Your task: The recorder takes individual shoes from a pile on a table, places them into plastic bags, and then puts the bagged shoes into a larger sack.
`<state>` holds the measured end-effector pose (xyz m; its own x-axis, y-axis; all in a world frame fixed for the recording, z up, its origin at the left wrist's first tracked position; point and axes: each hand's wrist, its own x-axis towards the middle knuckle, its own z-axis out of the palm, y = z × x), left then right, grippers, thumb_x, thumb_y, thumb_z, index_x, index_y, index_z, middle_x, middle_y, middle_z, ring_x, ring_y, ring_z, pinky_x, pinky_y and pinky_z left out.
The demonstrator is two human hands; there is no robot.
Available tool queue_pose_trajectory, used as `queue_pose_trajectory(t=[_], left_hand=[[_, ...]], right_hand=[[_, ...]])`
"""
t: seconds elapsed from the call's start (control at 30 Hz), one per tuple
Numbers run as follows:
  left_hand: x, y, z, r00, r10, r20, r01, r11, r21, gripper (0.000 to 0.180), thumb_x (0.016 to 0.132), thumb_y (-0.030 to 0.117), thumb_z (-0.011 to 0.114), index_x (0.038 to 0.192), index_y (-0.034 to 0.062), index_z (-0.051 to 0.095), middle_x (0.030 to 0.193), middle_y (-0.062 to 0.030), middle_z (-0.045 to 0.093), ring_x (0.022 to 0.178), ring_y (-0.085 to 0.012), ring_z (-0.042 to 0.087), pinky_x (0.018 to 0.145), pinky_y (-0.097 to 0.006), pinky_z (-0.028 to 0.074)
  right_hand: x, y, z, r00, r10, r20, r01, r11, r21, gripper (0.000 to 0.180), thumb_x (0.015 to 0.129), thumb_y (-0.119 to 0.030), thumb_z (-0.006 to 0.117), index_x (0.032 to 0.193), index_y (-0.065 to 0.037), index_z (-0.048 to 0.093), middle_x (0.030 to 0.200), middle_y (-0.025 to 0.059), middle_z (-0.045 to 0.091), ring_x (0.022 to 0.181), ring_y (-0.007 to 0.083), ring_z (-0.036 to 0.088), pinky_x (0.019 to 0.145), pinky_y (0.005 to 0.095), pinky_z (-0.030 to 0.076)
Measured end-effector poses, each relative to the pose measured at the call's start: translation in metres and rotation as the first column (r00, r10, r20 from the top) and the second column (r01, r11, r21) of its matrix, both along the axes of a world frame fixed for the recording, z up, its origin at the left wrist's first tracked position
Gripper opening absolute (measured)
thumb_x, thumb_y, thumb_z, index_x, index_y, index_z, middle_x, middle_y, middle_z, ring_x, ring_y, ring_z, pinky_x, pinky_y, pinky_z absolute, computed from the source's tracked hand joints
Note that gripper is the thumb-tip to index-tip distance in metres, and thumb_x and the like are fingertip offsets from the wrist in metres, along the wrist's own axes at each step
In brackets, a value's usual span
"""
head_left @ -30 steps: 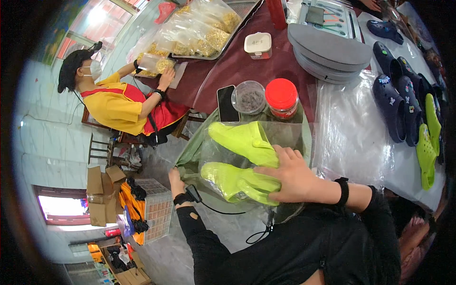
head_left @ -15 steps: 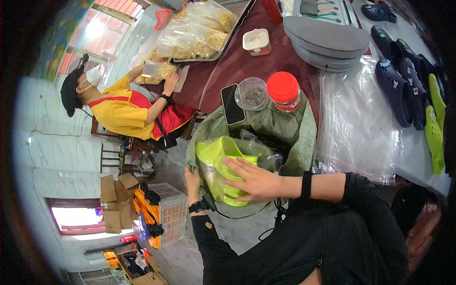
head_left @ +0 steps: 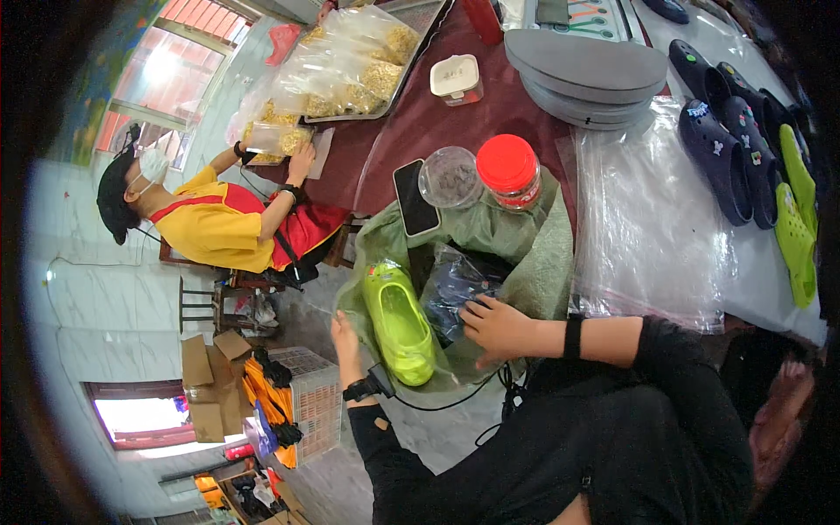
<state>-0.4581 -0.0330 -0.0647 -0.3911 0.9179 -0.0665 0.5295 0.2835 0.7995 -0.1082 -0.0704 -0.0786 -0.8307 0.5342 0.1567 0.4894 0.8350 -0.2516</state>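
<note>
A green woven sack (head_left: 544,254) stands with its mouth wide in front of me. On its left side lies a lime-green clog (head_left: 398,319), sole down, its opening facing up. Beside it in the sack is a dark clog in a clear plastic bag (head_left: 451,293). My right hand (head_left: 500,331) has its fingers spread, the tips at the edge of that bag. At the sack's left rim my left hand (head_left: 346,348) pinches the edge, though its fingertips are partly hidden.
A phone (head_left: 416,197), a clear round tub (head_left: 450,178) and a red-lidded jar (head_left: 508,172) stand beyond the sack. Clear plastic bags (head_left: 643,236) and loose clogs (head_left: 748,157) lie right. A co-worker (head_left: 223,219) handles a bag of yellow pieces at far left.
The lime-green clog has dropped into the left of the sack and turned opening up. My right hand has left it and moved right, to the dark bagged clog. The view has shifted slightly.
</note>
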Motion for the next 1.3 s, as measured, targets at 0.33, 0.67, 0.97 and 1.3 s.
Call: queue_pose_trajectory(t=[0.33,0.67,0.97,1.3], left_hand=[[-0.102,-0.016,0.014,0.966,0.105,-0.237,-0.074,0.988,0.135,0.032,0.099,0.021,0.037,0.114,-0.0042,0.052,0.104,-0.0116,0.061,0.088,-0.0208,0.06,0.075,-0.032,0.047],[0.019,0.051,0.008,0.978,-0.193,0.076,0.199,0.976,-0.089,0.029,0.096,0.015,0.039,0.114,0.0,0.057,0.106,-0.0101,0.063,0.093,-0.0194,0.059,0.084,-0.032,0.045],[0.039,0.115,-0.022,0.851,-0.428,0.304,0.499,0.84,-0.213,0.046,0.094,0.029,0.045,0.128,-0.0019,0.046,0.124,-0.0127,0.054,0.114,-0.0206,0.048,0.098,-0.031,0.036],[0.111,0.16,-0.01,0.715,-0.568,-0.407,0.424,0.816,-0.393,0.126,0.066,0.063,0.072,0.137,-0.0193,0.007,0.128,-0.0351,0.045,0.118,-0.0398,0.05,0.097,-0.038,0.041]], right_hand=[[0.039,-0.019,0.06,0.923,0.247,-0.296,-0.298,0.944,-0.141,0.015,0.071,-0.016,0.061,0.084,-0.01,0.056,0.068,0.0047,0.06,0.069,0.0264,0.064,0.058,0.0404,0.049],[0.099,-0.018,0.033,0.908,0.077,-0.413,-0.215,0.929,-0.301,0.017,0.074,-0.015,0.058,0.09,-0.009,0.058,0.07,0.0086,0.057,0.068,0.0289,0.061,0.057,0.0419,0.048],[0.1,-0.011,0.023,0.872,-0.126,-0.472,-0.072,0.923,-0.379,0.025,0.072,-0.014,0.059,0.096,-0.007,0.06,0.077,0.0131,0.062,0.071,0.0332,0.062,0.061,0.0446,0.049],[0.091,-0.015,0.021,0.86,-0.132,-0.493,-0.096,0.907,-0.41,0.017,0.082,-0.02,0.054,0.089,-0.005,0.056,0.074,0.0136,0.06,0.069,0.0343,0.061,0.057,0.0442,0.048]])
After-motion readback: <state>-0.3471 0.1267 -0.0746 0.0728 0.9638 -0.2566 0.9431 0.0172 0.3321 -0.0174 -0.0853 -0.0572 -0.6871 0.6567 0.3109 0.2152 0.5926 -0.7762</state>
